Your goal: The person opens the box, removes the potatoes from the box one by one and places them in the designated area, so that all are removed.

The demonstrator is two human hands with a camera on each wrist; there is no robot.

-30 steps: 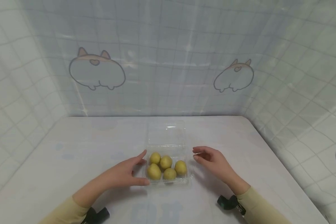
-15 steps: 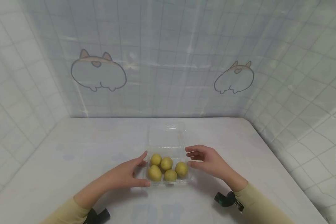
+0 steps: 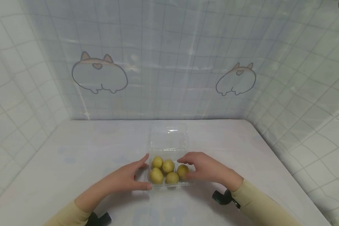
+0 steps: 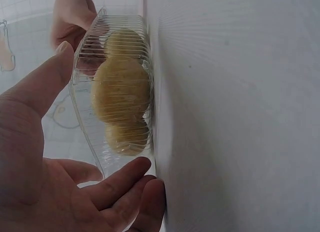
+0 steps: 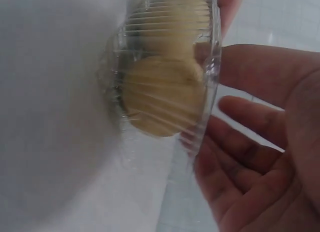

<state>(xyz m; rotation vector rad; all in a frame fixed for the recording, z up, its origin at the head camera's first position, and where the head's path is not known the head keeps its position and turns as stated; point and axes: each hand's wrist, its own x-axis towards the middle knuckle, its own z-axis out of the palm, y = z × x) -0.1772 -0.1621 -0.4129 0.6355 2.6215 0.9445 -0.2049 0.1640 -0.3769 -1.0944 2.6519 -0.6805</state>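
A clear plastic clamshell box (image 3: 169, 185) sits on the table, its lid (image 3: 168, 138) folded back behind it. Inside lie several round yellow fruits (image 3: 156, 175). My left hand (image 3: 124, 179) is spread at the box's left side, thumb at the front corner and the other fingers toward the back. The left wrist view shows those fingers (image 4: 117, 189) nearly straight by the box wall. Over the right rim reaches my right hand (image 3: 207, 168), its thumb overlapping the rightmost fruit (image 3: 182, 171) and its fingers parted behind that fruit. Ribbed plastic partly blurs this fruit (image 5: 162, 94) in the right wrist view.
The pale table (image 3: 96, 141) extends on both sides of the box. A grid-patterned curtain (image 3: 169, 62) with animal drawings hangs at the back and along the sides. Dark wrist cameras (image 3: 223, 197) jut out beneath the sleeves.
My right hand has moved left and inward, from beside the box to over its right rim at the rightmost fruit. The left hand has stayed at the box's left side.
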